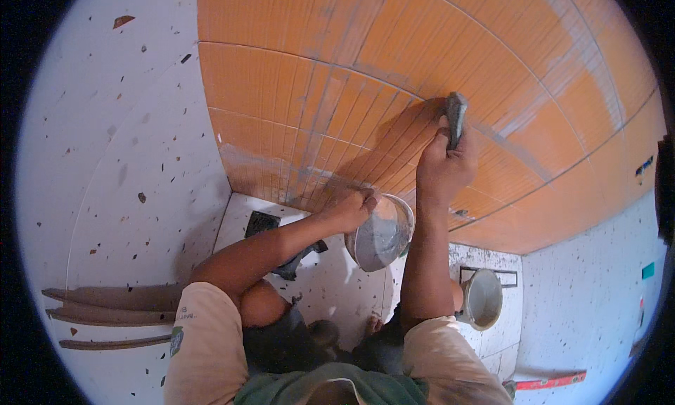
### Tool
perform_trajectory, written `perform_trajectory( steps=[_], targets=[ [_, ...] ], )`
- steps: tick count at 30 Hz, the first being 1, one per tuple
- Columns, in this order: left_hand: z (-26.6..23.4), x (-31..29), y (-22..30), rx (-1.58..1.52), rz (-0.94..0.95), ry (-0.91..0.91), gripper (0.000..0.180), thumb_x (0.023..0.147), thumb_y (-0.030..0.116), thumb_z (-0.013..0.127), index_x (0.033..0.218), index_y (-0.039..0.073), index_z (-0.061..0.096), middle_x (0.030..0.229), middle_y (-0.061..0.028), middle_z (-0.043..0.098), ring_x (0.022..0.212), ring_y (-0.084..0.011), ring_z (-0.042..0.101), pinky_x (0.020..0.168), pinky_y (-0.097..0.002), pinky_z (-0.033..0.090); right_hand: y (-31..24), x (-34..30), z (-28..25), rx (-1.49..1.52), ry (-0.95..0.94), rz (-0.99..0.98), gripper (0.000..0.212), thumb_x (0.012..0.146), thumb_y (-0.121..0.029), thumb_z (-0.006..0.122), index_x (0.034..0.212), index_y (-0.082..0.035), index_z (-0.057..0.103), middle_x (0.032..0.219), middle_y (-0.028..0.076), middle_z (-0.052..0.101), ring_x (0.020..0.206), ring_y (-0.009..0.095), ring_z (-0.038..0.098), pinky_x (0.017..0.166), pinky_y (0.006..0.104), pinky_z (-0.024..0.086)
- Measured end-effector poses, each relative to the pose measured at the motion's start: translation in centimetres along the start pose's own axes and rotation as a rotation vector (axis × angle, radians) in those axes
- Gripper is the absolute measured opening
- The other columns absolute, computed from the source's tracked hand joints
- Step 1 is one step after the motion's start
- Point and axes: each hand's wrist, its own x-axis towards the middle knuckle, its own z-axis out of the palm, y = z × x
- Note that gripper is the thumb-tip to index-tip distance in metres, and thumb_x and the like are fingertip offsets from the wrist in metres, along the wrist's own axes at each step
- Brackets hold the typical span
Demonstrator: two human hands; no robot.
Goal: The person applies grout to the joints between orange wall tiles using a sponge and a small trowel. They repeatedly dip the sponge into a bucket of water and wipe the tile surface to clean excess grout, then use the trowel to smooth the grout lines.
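Note:
My left hand is closed on the rim of a pale bowl, which tilts and has grey paste smeared inside. It hangs low in front of the orange tiled wall. Higher up and to the right, my right hand grips a grey, paste-coated hand tool against or just off the tiles; its exact kind is unclear. Grey smears run along the joints between the ribbed tiles around it.
A pale bucket stands on the floor right of my knee, by a dark rectangular frame. Black pieces lie on the left. Brown strips rest along the speckled white left wall. A red bar lies lower right.

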Motion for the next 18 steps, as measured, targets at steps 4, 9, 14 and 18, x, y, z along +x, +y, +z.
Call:
perform_trajectory(
  steps=[4, 9, 14, 18],
  targets=[
    [1.4, 1.0, -2.5, 0.227, 0.172, 0.008, 0.045, 0.098, 0.041, 0.043, 0.104, 0.000, 0.062, 0.104, -0.0262, 0.065, 0.098, -0.0411, 0.061, 0.088, -0.0489, 0.046, -3.1, -0.9, 2.8, -0.070, 0.005, -0.139, 0.027, 0.081, -0.002, 0.067, 0.108, -0.004, 0.067, 0.099, 0.017, 0.069, 0.093, 0.033, 0.066, 0.081, 0.0399, 0.051],
    [1.7, 1.5, -4.6, -0.185, 0.405, 0.077, 0.039, 0.096, 0.041, 0.052, 0.097, 0.003, 0.060, 0.090, -0.0150, 0.061, 0.087, -0.0280, 0.058, 0.082, -0.0433, 0.044, -10.6, -3.0, 8.0, 0.111, -0.180, -0.168, 0.039, 0.071, 0.003, 0.066, 0.109, -0.003, 0.066, 0.105, 0.017, 0.068, 0.092, 0.037, 0.063, 0.086, 0.0455, 0.048],
    [0.4, 1.0, -2.5, -0.196, 0.356, -0.005, 0.034, 0.089, 0.036, 0.065, 0.101, 0.006, 0.057, 0.090, -0.0109, 0.059, 0.089, -0.0228, 0.055, 0.084, -0.0403, 0.042, -11.2, -4.9, 9.6, 0.187, -0.380, -0.303, 0.045, 0.065, 0.002, 0.066, 0.109, -0.004, 0.066, 0.108, 0.014, 0.066, 0.096, 0.035, 0.061, 0.089, 0.0467, 0.044],
    [1.9, 1.9, -6.7, -0.278, 0.461, 0.001, 0.032, 0.090, 0.034, 0.062, 0.102, 0.005, 0.056, 0.093, -0.0145, 0.058, 0.093, -0.0262, 0.055, 0.087, -0.0408, 0.042, -11.8, -3.3, 9.3, 0.165, -0.215, -0.485, 0.048, 0.063, 0.001, 0.068, 0.111, -0.006, 0.067, 0.109, 0.010, 0.064, 0.098, 0.030, 0.059, 0.085, 0.0432, 0.044]
  ],
)
